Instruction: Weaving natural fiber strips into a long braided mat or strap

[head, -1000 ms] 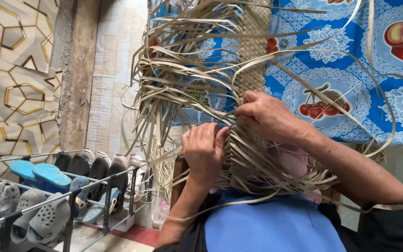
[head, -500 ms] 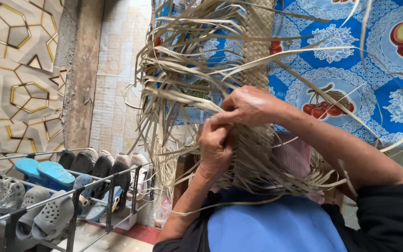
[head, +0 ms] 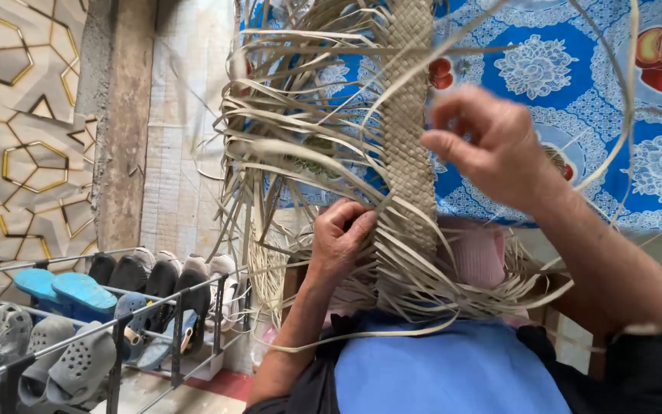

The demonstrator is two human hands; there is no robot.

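A long plaited band of pale straw (head: 410,123) runs up the middle of the view, with several loose straw strips (head: 285,138) fanning out to the left and curling below. My left hand (head: 340,238) pinches strips at the band's lower left edge. My right hand (head: 492,146) is raised to the right of the band, thumb and fingers pinched on a thin strip (head: 392,96) that stretches up and left across the band. A blue apron (head: 438,368) covers my lap below.
A blue patterned cloth with fruit prints (head: 576,92) hangs behind the weaving. At the lower left stands a metal shoe rack (head: 116,330) with blue, grey and black clogs. A tiled wall with gold hexagon lines (head: 24,138) fills the left side.
My right hand has come away from the band and lifted up to the right, drawing a strip out. My left hand stays pinched at the band's edge.
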